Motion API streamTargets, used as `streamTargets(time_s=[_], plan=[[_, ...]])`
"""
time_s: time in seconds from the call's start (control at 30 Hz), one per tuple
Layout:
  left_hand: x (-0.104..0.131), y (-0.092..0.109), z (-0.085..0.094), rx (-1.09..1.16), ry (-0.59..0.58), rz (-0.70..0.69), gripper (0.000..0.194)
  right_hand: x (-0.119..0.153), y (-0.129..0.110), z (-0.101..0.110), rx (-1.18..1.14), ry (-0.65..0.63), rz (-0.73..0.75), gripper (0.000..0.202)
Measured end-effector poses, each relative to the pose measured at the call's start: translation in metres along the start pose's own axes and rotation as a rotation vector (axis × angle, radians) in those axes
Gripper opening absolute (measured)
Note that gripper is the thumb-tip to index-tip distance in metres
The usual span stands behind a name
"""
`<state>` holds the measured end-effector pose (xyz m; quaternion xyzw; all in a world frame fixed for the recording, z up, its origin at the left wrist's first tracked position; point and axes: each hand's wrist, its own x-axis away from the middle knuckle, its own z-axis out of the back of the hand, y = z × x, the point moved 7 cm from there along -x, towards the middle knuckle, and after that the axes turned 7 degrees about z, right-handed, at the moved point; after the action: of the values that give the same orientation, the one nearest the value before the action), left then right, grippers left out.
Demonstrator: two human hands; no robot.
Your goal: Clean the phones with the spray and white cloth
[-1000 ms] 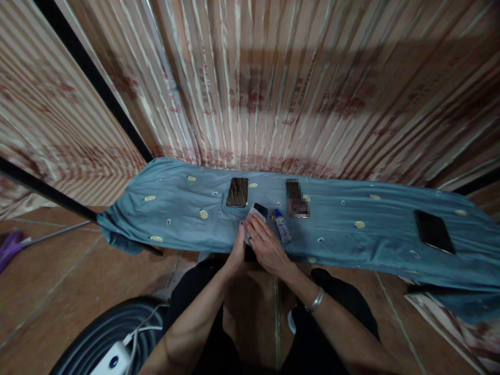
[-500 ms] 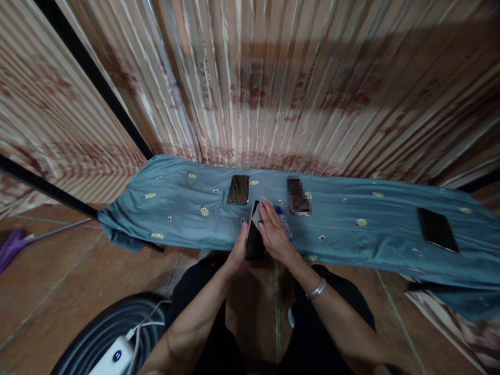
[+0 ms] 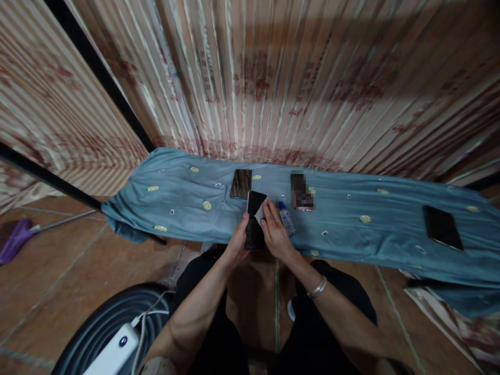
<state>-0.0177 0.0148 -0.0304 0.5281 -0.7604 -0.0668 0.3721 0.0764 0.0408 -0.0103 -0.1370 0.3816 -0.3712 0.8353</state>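
My left hand point(image 3: 236, 237) grips a dark smartphone point(image 3: 254, 237) by its left edge, just above my lap at the front of the cloth-covered board. My right hand point(image 3: 275, 233) presses a small light-grey cloth point(image 3: 260, 212) against the phone's right side, fingers together. Part of the cloth is hidden under those fingers. Just right of my right hand, a small clear bottle with a blue cap point(image 3: 287, 219) lies on the teal cloth. Beyond my left hand is another phone point(image 3: 241, 183) with a shiny dark face.
The teal patterned cloth point(image 3: 195, 219) covers a long narrow board. A partly blurred-out phone point(image 3: 302, 191) lies behind the bottle, and a black phone point(image 3: 442, 227) far right. At lower left are a coiled black hose point(image 3: 97, 323), a white power bank point(image 3: 113, 351) and a purple broom point(image 3: 15, 242).
My right hand has slid down and right across the phone with the grey cloth, baring the phone's top end. The view has shifted slightly.
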Motion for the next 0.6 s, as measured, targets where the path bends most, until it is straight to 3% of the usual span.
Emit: streamTargets(time_s=[0.2, 0.4, 0.6], plan=[[-0.002, 0.010, 0.005, 0.037, 0.027, -0.051, 0.041, 0.013, -0.013, -0.006, -0.017, -0.014, 0.055, 0.058], [-0.002, 0.017, 0.011, 0.036, 0.068, 0.001, 0.045, 0.035, -0.026, -0.018, -0.022, -0.061, 0.093, 0.061], [-0.002, 0.016, 0.010, 0.059, 0.010, 0.039, 0.055, 0.046, -0.031, -0.017, 0.096, -0.046, 0.224, 0.065]])
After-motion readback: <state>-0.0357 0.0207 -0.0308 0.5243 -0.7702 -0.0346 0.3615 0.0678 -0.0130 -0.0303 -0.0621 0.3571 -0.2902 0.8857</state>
